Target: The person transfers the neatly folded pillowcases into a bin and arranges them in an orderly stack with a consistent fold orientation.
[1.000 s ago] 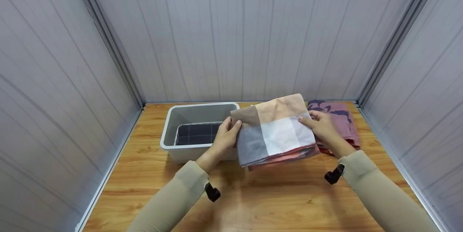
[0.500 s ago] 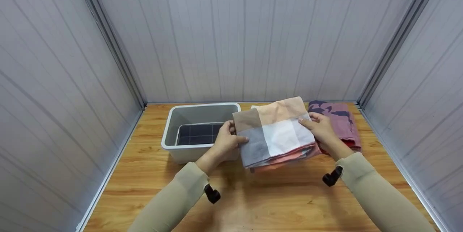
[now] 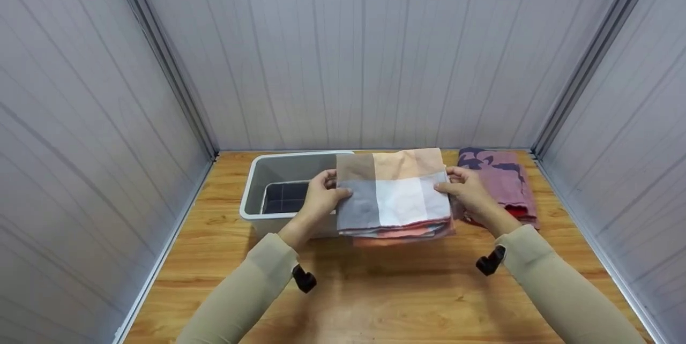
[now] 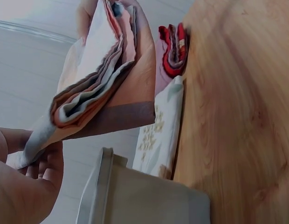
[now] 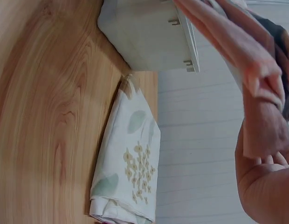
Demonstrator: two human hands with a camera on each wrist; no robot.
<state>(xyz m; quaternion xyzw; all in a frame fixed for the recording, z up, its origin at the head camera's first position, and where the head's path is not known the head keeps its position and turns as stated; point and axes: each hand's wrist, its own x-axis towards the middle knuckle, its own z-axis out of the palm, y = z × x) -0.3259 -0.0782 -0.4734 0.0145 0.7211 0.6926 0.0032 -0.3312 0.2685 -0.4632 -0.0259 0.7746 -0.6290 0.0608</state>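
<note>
A folded plaid cloth (image 3: pixel 402 194) in brown, peach, grey and white is held up above the table between both hands. My left hand (image 3: pixel 317 199) pinches its left edge, thumb on top and fingers behind. At the opposite edge my right hand (image 3: pixel 471 196) grips it the same way. Stacked layers show along the cloth's lower side in the left wrist view. The cloth's left part overlaps the right end of a light grey bin (image 3: pixel 268 217). Inside that bin lies a dark cloth (image 3: pixel 284 197) with a thin pale grid.
A folded mauve cloth (image 3: pixel 501 180) with dark patterns and red inner layers lies at the back right. Between it and the bin, a folded white cloth (image 5: pixel 130 158) with leaves and yellow-brown flowers rests on the wooden table (image 3: pixel 396 301). Panel walls (image 3: pixel 343 54) enclose the table.
Both hands have brought the plaid cloth slightly left and levelled it from its earlier tilt. The left thumb has shifted down along the cloth's edge. More of the bin's right end is now covered.
</note>
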